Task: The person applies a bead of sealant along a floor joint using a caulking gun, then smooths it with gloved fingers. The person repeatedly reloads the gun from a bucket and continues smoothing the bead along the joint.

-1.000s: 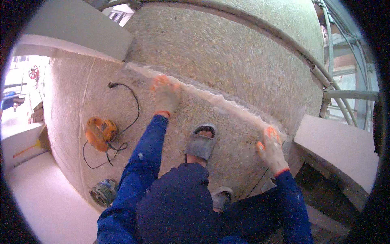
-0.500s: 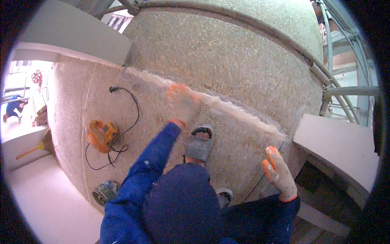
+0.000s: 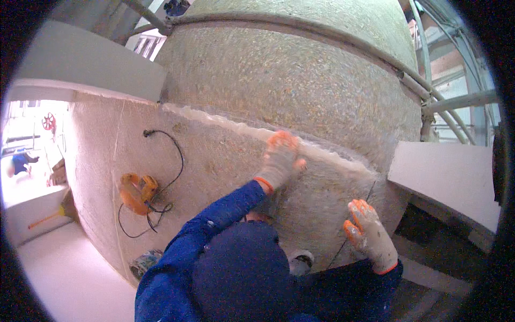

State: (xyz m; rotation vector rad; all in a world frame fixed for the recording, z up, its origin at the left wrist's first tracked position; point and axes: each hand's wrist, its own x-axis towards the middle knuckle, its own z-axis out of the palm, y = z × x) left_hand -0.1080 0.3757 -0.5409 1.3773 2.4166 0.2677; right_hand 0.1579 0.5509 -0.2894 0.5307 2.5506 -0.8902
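A ragged whitish strip [image 3: 221, 123] of paste-like material runs across the speckled stone surface, from the block at far left to the block at right. My left hand [image 3: 281, 161], in a grey glove with orange fingers, lies on this strip near its middle. Its fingers are stretched forward and its thumb stands out to the right; I see nothing held. Below the strip's right end, over the dark joint, hovers my right hand [image 3: 371, 236] in a matching stained glove. Its fingers are loosely bent and apart, with nothing in them.
An orange power tool [image 3: 137, 192] with a black cord lies at left. Below it another tool [image 3: 145, 263] is partly hidden by my sleeve. Metal scaffold tubes [image 3: 300, 33] cross the far side. White blocks [image 3: 442, 182] flank the surface. A person in blue [image 3: 20, 163] is far left.
My left hand has slid right along the strip, and its forearm now covers most of my front slipper. My right hand has lowered slightly. The whole view has shifted a little.
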